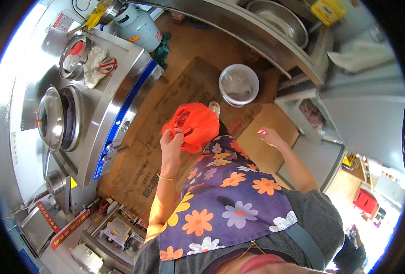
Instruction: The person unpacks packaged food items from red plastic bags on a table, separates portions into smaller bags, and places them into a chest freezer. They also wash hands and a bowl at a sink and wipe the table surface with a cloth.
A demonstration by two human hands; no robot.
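Observation:
My left hand [172,139] grips the gathered edge of a red plastic bag [199,127], which hangs over the floor in front of the flowered apron [229,185]. Something dark red shows inside the bag; what it is I cannot tell. My right hand [270,135] is raised over a piece of cardboard on the right, its fingers curled; a small pale, shiny spot shows at the fingertips, and whether it is a held thing is unclear. Beyond the bag, a white plastic bucket [239,85] with a clear plastic bag or liner inside stands on the floor.
To the left, a steel stove [120,99] bears a lidded pot [51,118], red-handled scissors [107,65] on a cloth and a steel bowl. A gas cylinder [139,29] stands behind it. A freezer with an opened lid is at right. Another person [349,253] is at lower right.

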